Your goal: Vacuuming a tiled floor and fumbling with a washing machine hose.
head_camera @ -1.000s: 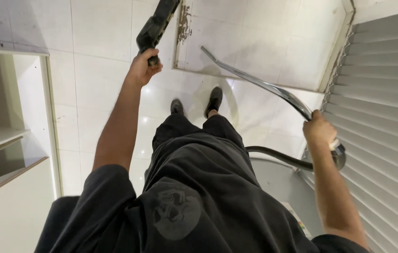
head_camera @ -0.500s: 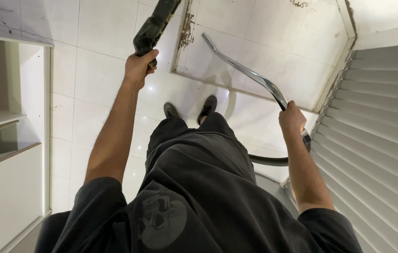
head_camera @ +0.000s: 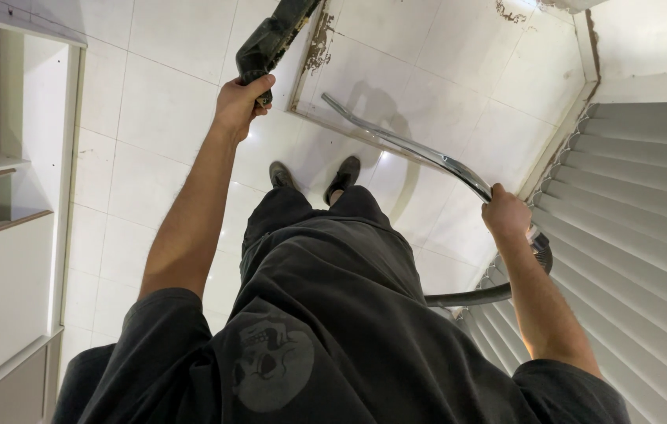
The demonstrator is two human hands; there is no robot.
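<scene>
— What do we record for the hands?

— We note the left hand [head_camera: 238, 100] closed around a dark, worn hose [head_camera: 271, 35] that runs up out of the top of the view. The right hand [head_camera: 506, 213] is closed around the bend of a shiny metal tube [head_camera: 420, 153], just above where a grey hose [head_camera: 471, 297] joins it and curves away behind the arm.

— And where does the tube sit?

— It slants from the right hand down towards the white tiled floor [head_camera: 153, 157], its far end close to a stained sill [head_camera: 314, 55] of the recessed floor section. We cannot tell whether the tip touches the floor. The person's dark shoes [head_camera: 314, 177] stand just beside it; slatted shutters [head_camera: 639, 220] lie to the right, white shelves [head_camera: 4, 196] to the left.

— How do we judge its handling?

— We judge the tube stiff, smooth and likely slippery, and fairly light; the bend offers the surest hold. The hoses look flexible and will drag, so a second hand on them steadies the load.
</scene>
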